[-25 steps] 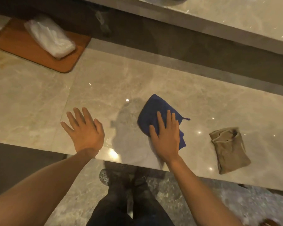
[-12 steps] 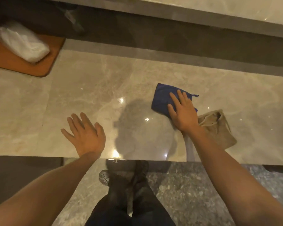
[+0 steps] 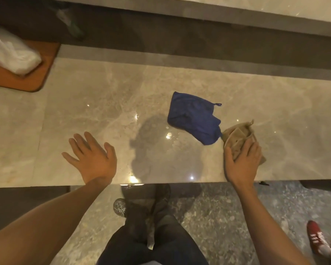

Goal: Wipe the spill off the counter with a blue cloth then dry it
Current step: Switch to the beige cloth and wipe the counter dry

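Note:
A crumpled blue cloth lies loose on the beige marble counter, right of centre, with no hand on it. Just right of it is a tan cloth, its left corner touching the blue one. My right hand lies on the tan cloth's near part, fingers curled over it. My left hand rests flat on the counter near the front edge, fingers spread, holding nothing. A faint wet sheen with small droplets shows on the counter between my hands.
An orange-brown board with a white plastic bag on it sits at the counter's far left. A dark gap and a second stone ledge run behind. Red shoes of another person stand on the floor at lower right.
My right hand slid the blue cloth right and away, let go of it, and moved onto the tan cloth. The left hand stayed in place.

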